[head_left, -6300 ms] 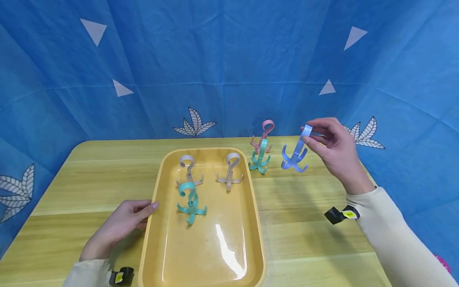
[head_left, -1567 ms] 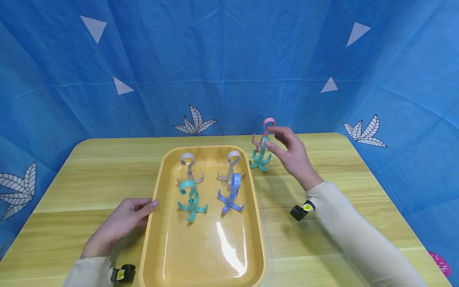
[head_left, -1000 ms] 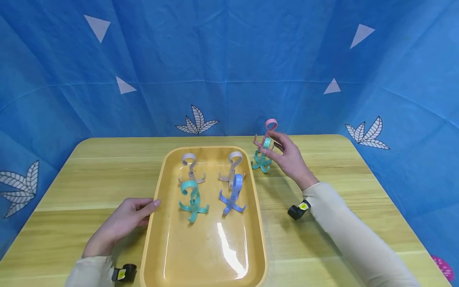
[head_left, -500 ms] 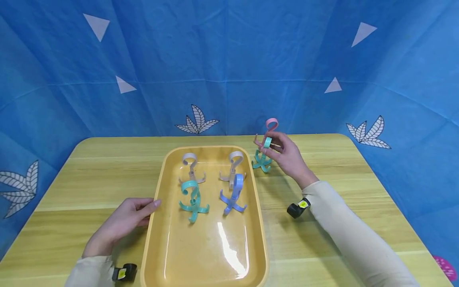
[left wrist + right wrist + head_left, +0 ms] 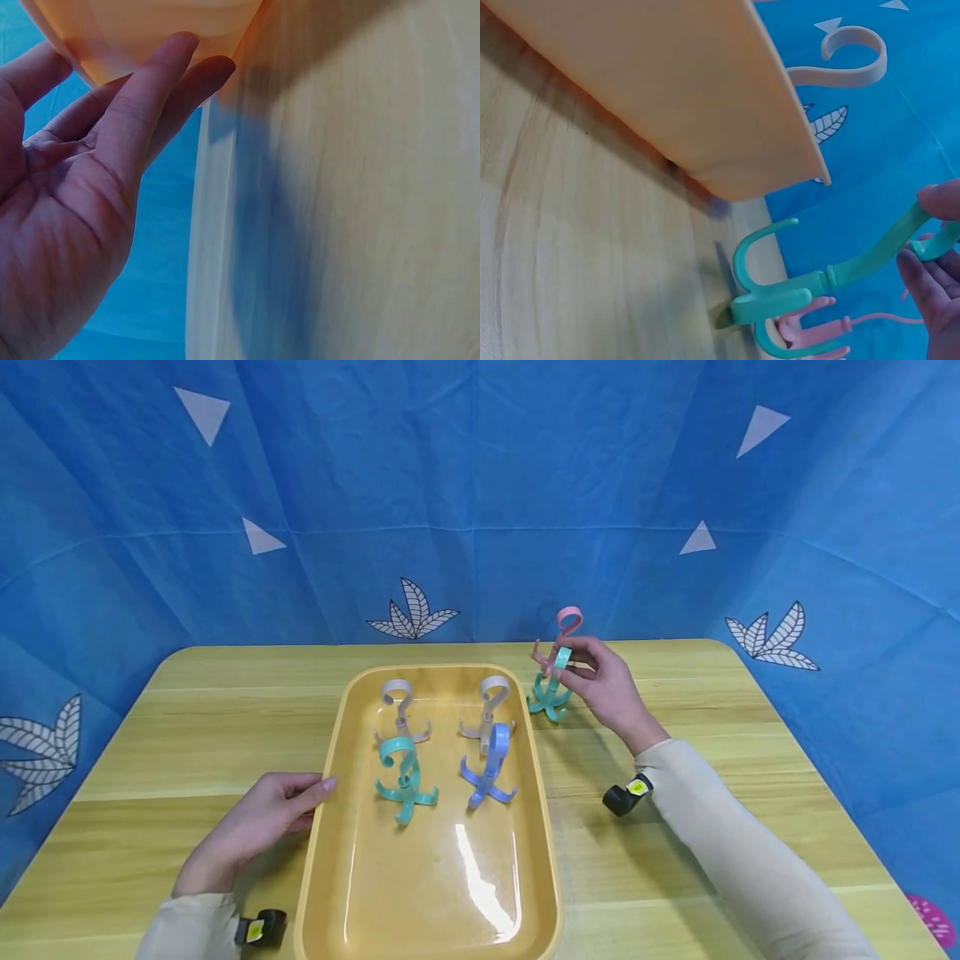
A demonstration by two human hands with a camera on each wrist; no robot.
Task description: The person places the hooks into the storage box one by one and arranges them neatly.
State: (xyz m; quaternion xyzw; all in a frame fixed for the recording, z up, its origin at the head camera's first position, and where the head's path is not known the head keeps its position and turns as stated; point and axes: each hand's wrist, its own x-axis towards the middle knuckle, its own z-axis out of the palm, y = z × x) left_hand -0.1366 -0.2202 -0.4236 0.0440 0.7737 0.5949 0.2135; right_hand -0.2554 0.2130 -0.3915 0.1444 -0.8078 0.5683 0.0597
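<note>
While the left hand [image 5: 251, 831] stays flat on the table [image 5: 150, 752] as before, fingers relaxed and straight, fingertips [image 5: 180, 56] touching the tray's left rim, nothing on that side differs from the frames a second ago. Yellow tray [image 5: 322, 827] same spot, left rim near the hand, front half bare and glossy. Inside it, back row: two beige hooks [image 5: 399, 714] [image 5: 487, 710]; in front of them a teal hook [image 5: 403, 777] and the blue hook [image 5: 489, 768], which 6.3 s ago was in the right hand outside the tray and now stands in it, just ahead of the right beige one. Past the tray's right rim, close to it but apart, a second teal hook [image 5: 551, 685] stands on the table; the right hand [image 5: 603, 685] now pinches its top loop between thumb and fingers [image 5: 930, 289], where 1.6 s ago the fingers were only near it. Wrist view shows its prongs low by the tabletop, stem tilted; contact with the wood unclear. Pink hook [image 5: 558, 639] stands right behind it, very close, near the table's back edge and blue backdrop [image 5: 480, 485]. Right of the hand: open wood out to the table's right edge.
</note>
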